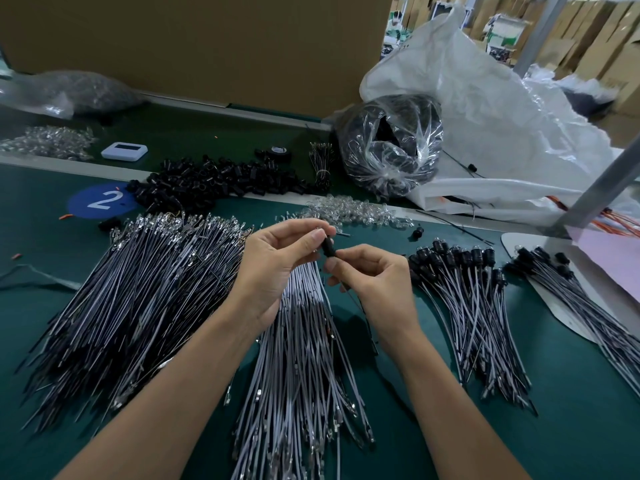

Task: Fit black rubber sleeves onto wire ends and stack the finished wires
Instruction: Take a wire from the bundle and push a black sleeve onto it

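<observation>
My left hand (277,261) pinches a black rubber sleeve (327,245) between thumb and fingers above the green table. My right hand (374,271) pinches a thin wire (356,304) just below the sleeve, and the wire trails down toward the table. Under the hands lies a fan of grey bare wires (301,358), with a larger bundle (138,289) to the left. Finished wires with black sleeves (474,296) are stacked to the right, and another stack (568,289) lies farther right. A heap of loose black sleeves (221,181) sits behind.
Clear small parts (349,211) lie in a pile behind the hands. A clear bag of black parts (391,147) and a big white sack (485,109) stand at the back right. A metal post (602,188), a white device (124,150) and a cardboard wall (207,46) border the table.
</observation>
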{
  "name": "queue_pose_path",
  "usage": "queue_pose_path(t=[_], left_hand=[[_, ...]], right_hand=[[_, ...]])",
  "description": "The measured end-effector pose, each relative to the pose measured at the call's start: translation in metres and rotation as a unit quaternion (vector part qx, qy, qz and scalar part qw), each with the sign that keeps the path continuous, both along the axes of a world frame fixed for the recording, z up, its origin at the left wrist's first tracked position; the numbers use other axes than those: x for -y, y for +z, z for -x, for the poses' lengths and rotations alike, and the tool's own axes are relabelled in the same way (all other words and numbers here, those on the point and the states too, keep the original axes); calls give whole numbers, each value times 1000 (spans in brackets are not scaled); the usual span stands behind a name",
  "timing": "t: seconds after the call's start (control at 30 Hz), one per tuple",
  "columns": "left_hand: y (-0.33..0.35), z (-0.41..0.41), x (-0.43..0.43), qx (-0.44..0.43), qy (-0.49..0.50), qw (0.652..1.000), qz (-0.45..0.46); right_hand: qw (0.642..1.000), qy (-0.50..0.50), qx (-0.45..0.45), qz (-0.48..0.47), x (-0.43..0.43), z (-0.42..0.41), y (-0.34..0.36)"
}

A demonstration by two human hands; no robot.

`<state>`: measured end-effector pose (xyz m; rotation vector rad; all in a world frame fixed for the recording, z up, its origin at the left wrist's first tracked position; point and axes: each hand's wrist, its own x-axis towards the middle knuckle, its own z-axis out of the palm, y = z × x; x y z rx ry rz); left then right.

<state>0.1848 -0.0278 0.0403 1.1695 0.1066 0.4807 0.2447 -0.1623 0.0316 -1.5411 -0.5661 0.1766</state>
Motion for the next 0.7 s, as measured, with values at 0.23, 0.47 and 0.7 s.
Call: queue_pose_path(t=[0.23, 0.47, 0.7], left_hand=[[1, 1, 1, 2, -32, 999, 28], [-2, 1, -1, 14, -68, 998, 5], [-7, -2, 10, -7, -46, 995, -88]], right_hand=[[999, 22, -5, -45, -2, 1, 0], [998, 26, 22, -46, -1, -2, -4], [997, 20, 47, -64, 0, -3, -5]])
